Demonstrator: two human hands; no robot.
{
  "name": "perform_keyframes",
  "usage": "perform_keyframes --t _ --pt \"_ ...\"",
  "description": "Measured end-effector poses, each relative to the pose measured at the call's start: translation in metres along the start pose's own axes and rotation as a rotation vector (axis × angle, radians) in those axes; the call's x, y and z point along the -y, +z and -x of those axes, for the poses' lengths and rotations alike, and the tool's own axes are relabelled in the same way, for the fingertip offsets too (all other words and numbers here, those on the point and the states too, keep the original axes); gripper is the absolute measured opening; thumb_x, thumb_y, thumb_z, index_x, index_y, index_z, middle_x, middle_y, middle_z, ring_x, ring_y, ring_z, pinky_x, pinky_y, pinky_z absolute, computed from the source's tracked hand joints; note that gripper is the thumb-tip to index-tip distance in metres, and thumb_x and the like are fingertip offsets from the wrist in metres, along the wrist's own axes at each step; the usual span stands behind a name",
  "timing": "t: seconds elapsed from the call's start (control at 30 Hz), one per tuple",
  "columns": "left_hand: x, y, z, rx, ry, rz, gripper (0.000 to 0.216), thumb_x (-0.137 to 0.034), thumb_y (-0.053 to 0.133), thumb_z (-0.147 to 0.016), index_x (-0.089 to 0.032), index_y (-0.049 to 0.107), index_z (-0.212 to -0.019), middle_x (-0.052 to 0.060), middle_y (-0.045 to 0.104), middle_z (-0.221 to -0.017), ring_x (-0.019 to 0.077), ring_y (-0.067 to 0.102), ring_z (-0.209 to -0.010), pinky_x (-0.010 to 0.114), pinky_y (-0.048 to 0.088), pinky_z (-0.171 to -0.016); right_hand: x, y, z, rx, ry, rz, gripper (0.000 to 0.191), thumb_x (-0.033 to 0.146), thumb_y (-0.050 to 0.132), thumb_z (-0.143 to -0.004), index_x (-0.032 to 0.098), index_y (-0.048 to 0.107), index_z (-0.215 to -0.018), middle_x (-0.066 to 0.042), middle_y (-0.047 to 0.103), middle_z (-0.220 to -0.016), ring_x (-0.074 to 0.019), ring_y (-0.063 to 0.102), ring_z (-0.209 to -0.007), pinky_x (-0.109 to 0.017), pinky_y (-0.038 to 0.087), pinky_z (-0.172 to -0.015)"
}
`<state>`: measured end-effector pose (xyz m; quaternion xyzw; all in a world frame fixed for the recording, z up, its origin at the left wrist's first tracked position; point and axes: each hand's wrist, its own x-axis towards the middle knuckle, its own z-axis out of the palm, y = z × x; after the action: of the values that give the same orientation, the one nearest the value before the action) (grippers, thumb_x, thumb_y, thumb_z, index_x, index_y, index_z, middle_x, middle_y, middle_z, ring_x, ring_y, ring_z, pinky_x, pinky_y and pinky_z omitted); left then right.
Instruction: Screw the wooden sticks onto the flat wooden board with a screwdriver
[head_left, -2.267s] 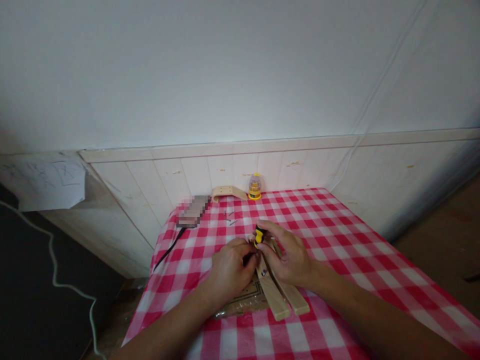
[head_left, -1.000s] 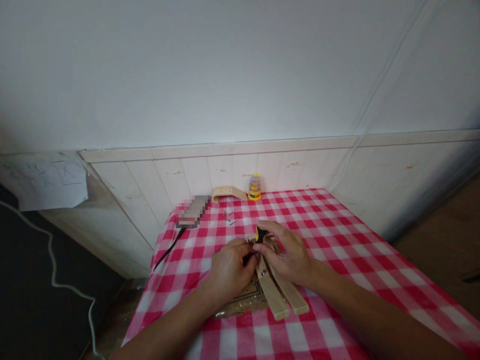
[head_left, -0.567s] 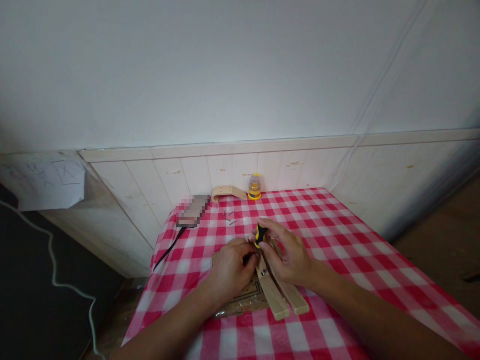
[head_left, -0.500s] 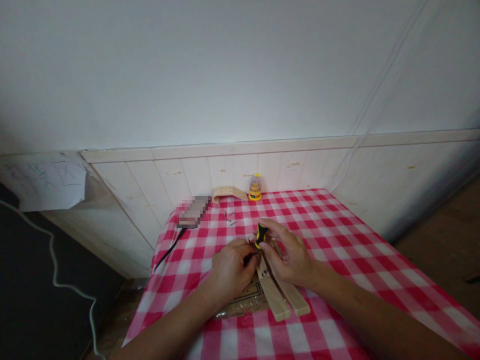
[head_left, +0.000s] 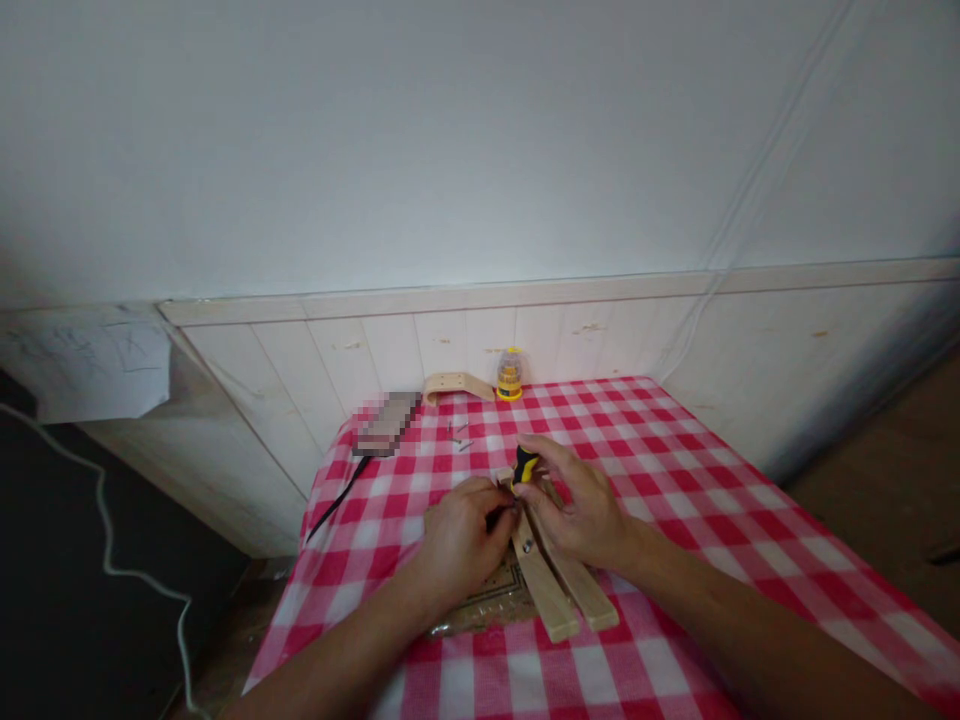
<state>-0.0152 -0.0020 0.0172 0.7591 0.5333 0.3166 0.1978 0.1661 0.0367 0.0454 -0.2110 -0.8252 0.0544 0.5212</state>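
My right hand (head_left: 576,510) is closed around a small yellow and black screwdriver (head_left: 523,467), its tip pointing down at the far end of two pale wooden slats (head_left: 564,592). The slats lie side by side on the red and white checked tablecloth (head_left: 675,470). My left hand (head_left: 459,540) is closed in a pinch right beside the screwdriver tip, over the slat end; what its fingers hold is hidden. A screw head (head_left: 528,546) shows on the left slat.
Several loose screws (head_left: 459,434) lie further back. A curved wooden piece (head_left: 456,385) and a yellow bit holder (head_left: 510,374) stand by the panelled wall. A blurred-out object (head_left: 385,424) with a black cable (head_left: 339,496) sits at the back left. A patterned mat (head_left: 491,600) lies under the slats.
The screwdriver handle has turned and tilted slightly in my right fingers. Both hands stay in the same spot over the slat end.
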Motion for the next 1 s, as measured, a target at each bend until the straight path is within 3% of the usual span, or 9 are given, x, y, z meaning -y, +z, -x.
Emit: perform_keyframes --t 0.23,0.73,1.0 --pt "-0.0014 -0.0004 0.0007 -0.008 -0.009 -0.001 0.021 -0.024 0.055 -0.093 -0.023 0.076 -0.093 0.004 0.073 -0.094 0.0222 0.068 -0.091 0.032 0.053 -0.080 0.0002 -0.0005 -0.0010 -0.009 -0.008 -0.010 0.051 0.016 0.064 -0.095 0.025 0.051 -0.143 -0.006 0.076 -0.098 -0.0185 0.074 -0.070 -0.028 0.064 -0.062" --pt "-0.0017 -0.0001 0.0013 0.001 -0.016 -0.012 0.024 -0.027 0.053 -0.095 -0.021 0.076 -0.092 0.005 0.072 -0.092 0.0223 0.068 -0.088 0.033 0.051 -0.079 0.0003 -0.0019 -0.0031 -0.011 -0.038 -0.009 0.054 0.017 0.067 -0.094 0.027 0.052 -0.144 -0.007 0.078 -0.106 -0.0212 0.078 -0.086 -0.030 0.067 -0.073" --pt "0.0003 0.0005 0.0007 -0.001 -0.007 -0.001 0.022 -0.025 0.054 -0.094 -0.022 0.076 -0.093 0.006 0.074 -0.098 0.0229 0.069 -0.092 0.033 0.053 -0.080 0.0025 0.0000 0.0042 0.027 -0.088 -0.050 0.061 0.008 0.058 -0.094 0.024 0.045 -0.151 -0.013 0.074 -0.126 -0.0229 0.076 -0.108 -0.035 0.066 -0.092"
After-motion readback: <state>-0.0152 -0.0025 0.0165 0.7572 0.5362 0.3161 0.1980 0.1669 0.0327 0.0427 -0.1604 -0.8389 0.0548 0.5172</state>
